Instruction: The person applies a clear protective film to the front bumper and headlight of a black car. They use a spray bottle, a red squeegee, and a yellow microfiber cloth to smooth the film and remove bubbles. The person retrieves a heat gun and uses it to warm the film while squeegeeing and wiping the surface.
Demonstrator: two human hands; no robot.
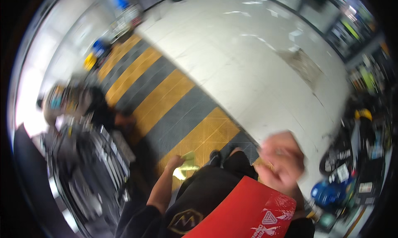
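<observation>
Right hand (282, 157) blurred, fingers' state unclear | left hand (175, 162) fingers gripping limp yellow cloth (186, 167)

Pretty blurry shot, so not much to go on here. Only thing that clearly counts is the flat red plastic package with white printing (248, 211) along the bottom edge, lower right. A small white rectangular label (342, 171) shows among the dark gear far right.
</observation>
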